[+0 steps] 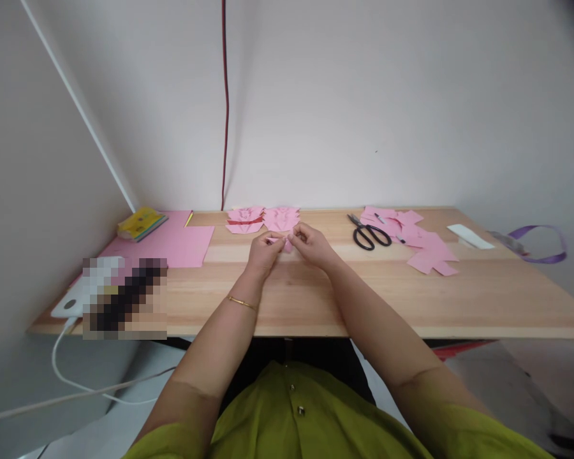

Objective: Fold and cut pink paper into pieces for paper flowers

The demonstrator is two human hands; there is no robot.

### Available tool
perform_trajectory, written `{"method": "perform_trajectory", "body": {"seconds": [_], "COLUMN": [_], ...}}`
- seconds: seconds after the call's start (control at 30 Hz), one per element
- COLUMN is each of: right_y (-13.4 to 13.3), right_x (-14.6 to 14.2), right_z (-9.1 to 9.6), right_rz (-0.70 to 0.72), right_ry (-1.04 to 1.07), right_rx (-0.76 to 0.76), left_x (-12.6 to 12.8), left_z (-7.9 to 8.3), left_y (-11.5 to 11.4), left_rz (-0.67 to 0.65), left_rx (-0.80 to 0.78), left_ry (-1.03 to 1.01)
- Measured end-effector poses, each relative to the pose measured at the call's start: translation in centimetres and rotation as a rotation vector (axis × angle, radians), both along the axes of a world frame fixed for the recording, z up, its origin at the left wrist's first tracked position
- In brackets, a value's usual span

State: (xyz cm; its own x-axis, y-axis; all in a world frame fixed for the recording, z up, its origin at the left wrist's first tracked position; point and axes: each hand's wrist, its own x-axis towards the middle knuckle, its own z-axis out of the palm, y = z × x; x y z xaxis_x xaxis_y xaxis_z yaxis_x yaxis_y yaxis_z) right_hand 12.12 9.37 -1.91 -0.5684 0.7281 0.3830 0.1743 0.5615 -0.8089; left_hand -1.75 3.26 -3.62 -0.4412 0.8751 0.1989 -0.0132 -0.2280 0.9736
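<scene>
Nearest to us, our forearms reach out over the near edge of the desk (316, 299), a thin gold bracelet (242, 301) on the left wrist. Past the middle of the desk our left hand (264, 250) and right hand (310, 243) meet, fingertips of both pinched on one small pink paper (282, 243) held just above the wood. It is creased, but how many folds it has is too small to tell.

Just beyond the hands, against the far edge, lies a cluster of folded pink pieces (263, 220), touching one another; we judge these to be finished work. Toward the right, black scissors (369, 233) lie closed beside a spread of flat pink squares (428, 252), which look cut but not yet folded, so a fair share seems left. Toward the far left corner a large pink sheet (172, 245) lies whole, with a yellow pad (141, 223) on it and a pencil (188, 218) at its far edge.

By the right edge are a white strip (469, 236) and a purple ribbon (543, 245). At the near left corner a white device (69, 303) trails its cable off the desk.
</scene>
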Motion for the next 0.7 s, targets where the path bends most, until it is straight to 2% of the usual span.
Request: {"method": "perform_trajectory", "body": {"seconds": [0.13,0.33,0.53,0.7], "right_y": [0.02,0.04,-0.01,-0.21], "right_x": [-0.02,0.12,0.29,0.12], "right_z": [0.05,0.14,0.25,0.16], "right_rz": [-0.014,0.036,0.063,0.042], "right_ry": [-0.017,0.002,0.015,-0.007], "right_rx": [0.006,0.014,0.036,0.072], "left_x": [0.05,-0.09,-0.37,-0.23], "left_z": [0.17,0.07,-0.02,0.51], "left_y": [-0.07,0.14,0.20,-0.03], "left_rz": [-0.011,-0.062,-0.063,-0.004], "left_rx": [-0.020,-0.050,-0.062,-0.072], "left_ry": [-0.013,-0.162,-0.080,0.010]}}
